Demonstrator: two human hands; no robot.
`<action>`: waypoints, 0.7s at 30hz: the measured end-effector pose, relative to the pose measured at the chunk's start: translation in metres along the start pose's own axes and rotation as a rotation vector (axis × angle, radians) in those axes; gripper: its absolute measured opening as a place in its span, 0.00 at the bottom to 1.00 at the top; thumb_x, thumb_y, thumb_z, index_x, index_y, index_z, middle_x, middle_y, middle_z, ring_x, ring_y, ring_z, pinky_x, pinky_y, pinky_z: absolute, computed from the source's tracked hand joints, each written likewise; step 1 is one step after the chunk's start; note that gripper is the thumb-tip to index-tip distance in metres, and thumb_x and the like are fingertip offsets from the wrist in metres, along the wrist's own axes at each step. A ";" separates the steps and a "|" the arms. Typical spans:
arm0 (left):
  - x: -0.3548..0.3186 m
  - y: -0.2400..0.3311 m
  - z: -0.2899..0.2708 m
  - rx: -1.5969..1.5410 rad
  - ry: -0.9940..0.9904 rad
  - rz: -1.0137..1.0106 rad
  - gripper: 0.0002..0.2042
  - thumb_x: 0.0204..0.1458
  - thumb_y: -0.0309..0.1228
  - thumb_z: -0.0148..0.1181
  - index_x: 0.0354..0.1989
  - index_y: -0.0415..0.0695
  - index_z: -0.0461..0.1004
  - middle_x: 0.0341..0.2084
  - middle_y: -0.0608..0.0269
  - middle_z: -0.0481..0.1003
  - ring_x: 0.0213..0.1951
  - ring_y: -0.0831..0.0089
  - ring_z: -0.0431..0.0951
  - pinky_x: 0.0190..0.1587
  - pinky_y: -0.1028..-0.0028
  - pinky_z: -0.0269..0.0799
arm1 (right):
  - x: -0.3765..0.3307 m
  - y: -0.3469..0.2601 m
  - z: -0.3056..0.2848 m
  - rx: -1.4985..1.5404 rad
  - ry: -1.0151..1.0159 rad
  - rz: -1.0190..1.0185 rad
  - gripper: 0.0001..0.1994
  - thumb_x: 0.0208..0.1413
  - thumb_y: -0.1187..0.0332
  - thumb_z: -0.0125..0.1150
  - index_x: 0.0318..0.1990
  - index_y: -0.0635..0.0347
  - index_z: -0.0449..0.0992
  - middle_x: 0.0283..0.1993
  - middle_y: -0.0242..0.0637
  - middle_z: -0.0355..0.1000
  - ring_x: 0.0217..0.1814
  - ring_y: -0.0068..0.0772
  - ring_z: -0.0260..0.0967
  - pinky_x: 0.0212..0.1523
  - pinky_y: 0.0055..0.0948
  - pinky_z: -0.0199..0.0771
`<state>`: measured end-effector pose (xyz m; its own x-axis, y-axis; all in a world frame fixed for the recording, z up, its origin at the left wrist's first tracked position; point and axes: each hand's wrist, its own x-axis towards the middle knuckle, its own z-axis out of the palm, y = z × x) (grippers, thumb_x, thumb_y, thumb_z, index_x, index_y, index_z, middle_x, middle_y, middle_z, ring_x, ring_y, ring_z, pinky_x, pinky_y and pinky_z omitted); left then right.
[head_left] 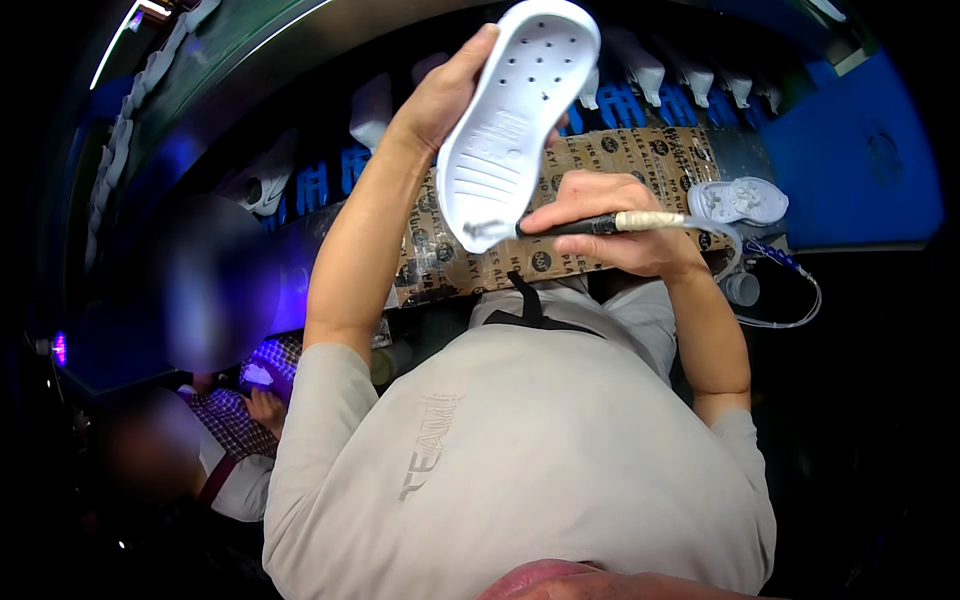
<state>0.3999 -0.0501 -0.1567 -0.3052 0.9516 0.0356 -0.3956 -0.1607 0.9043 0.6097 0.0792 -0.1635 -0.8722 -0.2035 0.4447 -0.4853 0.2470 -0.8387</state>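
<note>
Left hand (pixel 447 92) grips white shoe sole (pixel 515 115), raised above the cardboard-covered bench (pixel 640 150). Right hand (pixel 610 222) closed round pen-like tool (pixel 585 226), tip touching the sole's heel edge. Judged: edge work underway; next needs steady tip travel along the rim.

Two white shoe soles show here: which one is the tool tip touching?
The white sole held up in the left hand. The tool in the right hand meets its lower end. The other sole lies untouched on the bench.
</note>
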 end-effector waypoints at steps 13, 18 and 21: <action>0.025 0.014 0.013 0.899 0.030 -0.404 0.37 0.64 0.65 0.47 0.58 0.42 0.81 0.58 0.40 0.77 0.59 0.50 0.78 0.62 0.62 0.71 | 0.003 -0.019 -0.010 -0.287 -0.312 -0.050 0.14 0.51 0.68 0.75 0.47 0.49 0.87 0.31 0.31 0.75 0.36 0.32 0.70 0.42 0.32 0.66; 0.028 0.017 0.019 1.032 -0.013 -0.456 0.37 0.63 0.67 0.47 0.64 0.47 0.77 0.62 0.45 0.75 0.64 0.54 0.74 0.67 0.65 0.64 | -0.002 -0.024 -0.013 -0.495 -0.065 0.015 0.15 0.51 0.72 0.73 0.49 0.53 0.86 0.29 0.32 0.71 0.35 0.33 0.67 0.41 0.36 0.70; 0.012 0.026 0.029 1.112 0.018 -0.527 0.41 0.60 0.72 0.43 0.67 0.50 0.75 0.63 0.41 0.73 0.64 0.43 0.73 0.67 0.53 0.65 | -0.002 -0.020 -0.020 -0.355 -0.290 -0.050 0.15 0.53 0.70 0.73 0.49 0.51 0.86 0.32 0.31 0.74 0.33 0.33 0.69 0.41 0.33 0.70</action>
<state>0.4110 -0.0355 -0.1209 -0.3469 0.8276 -0.4413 0.4766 0.5608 0.6770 0.6200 0.0932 -0.1412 -0.8188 -0.4679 0.3326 -0.5610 0.5294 -0.6363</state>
